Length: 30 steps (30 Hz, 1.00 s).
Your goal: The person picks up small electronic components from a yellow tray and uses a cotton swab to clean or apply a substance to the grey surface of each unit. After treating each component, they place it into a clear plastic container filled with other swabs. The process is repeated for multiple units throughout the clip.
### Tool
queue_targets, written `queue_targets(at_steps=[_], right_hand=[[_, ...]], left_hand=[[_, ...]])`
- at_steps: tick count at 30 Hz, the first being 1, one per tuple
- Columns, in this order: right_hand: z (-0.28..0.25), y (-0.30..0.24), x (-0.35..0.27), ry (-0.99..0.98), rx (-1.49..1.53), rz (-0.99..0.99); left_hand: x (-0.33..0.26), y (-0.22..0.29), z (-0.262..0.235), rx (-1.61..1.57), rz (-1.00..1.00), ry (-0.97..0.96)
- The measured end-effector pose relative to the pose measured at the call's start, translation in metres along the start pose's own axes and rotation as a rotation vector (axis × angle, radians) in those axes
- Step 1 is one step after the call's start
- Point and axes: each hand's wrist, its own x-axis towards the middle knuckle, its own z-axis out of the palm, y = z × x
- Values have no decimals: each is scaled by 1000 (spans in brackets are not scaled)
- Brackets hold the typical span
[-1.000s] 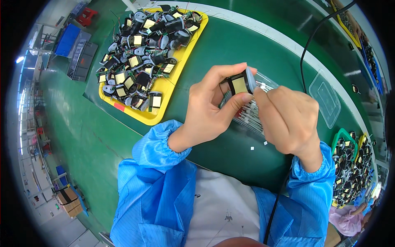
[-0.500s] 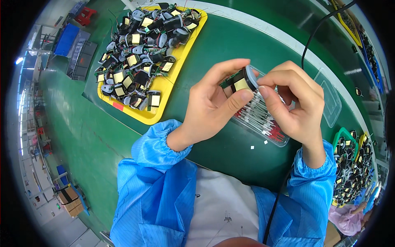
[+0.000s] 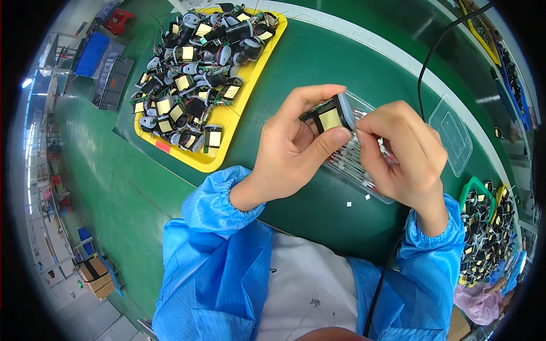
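Observation:
My left hand (image 3: 284, 150) is closed round a small black electronic module (image 3: 330, 120) with a yellow pad and a grey round end cap, held tilted above the table. At the cap's right edge, the thumb and fingers of my right hand (image 3: 406, 153) are pinched together; whatever they grip is too small to make out. Beneath both hands lies a clear plastic box (image 3: 355, 181) of thin leads with white and red ends, partly hidden by the fingers. Two tiny white squares (image 3: 349, 204) rest on the green table (image 3: 296, 219) near it.
A yellow tray (image 3: 230, 133) heaped with similar modules stands at the left. Right of the box lies a clear lid (image 3: 452, 136). A black cable (image 3: 422, 74) runs down behind it. More modules fill a bin with a green frame (image 3: 473, 184) at far right, near another person in pink (image 3: 478, 304).
My right hand has shifted slightly down, its fingers now bunched lower beside the cap. The module has turned a little in my left hand, showing more of its yellow pad.

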Motion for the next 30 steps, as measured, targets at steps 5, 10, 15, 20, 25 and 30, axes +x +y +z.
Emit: queue_targets(at_steps=[5,10,15,20,25,30], right_hand=[[4,-3,-3,17,-19,24],[4,-3,-3,-15,-131,-92],[-5,-5,-2,-110,-242,-164],[-1,-8,-1,-14,-232,-170],[-7,-9,2,16,-4,28],[-6,-9,5,33,56,97]], left_hand=[[0,0,-2,31,20,-30],[0,-1,-4,41,69,-28],[-1,0,-2,22,55,-12],[-1,1,2,7,85,-7],[-1,0,0,-202,-24,-21],[1,-2,-2,-209,-23,-8]])
